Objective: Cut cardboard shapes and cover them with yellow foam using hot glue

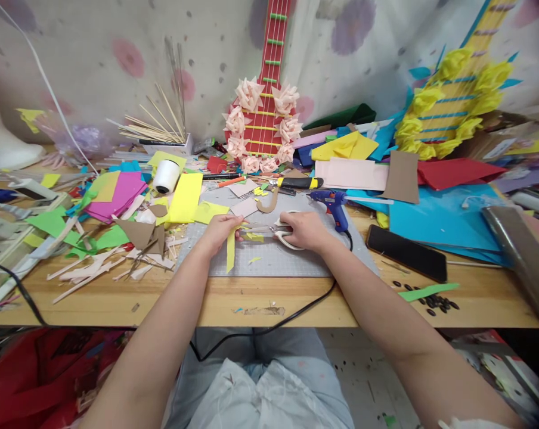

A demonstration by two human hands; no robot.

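Left hand point(218, 232) has its fingers pinched shut on the top of a yellow paper strip point(231, 251), and the rest of the strip hangs down toward the table edge. Right hand point(306, 231) is curled through the white handles of the scissors point(269, 229), blades pointing at the left fingertips and meeting the strip there. Both sit over a grey cutting mat point(291, 259). A blue glue gun point(335, 205) is just behind the right knuckles, and a black phone point(406, 253) is further out right.
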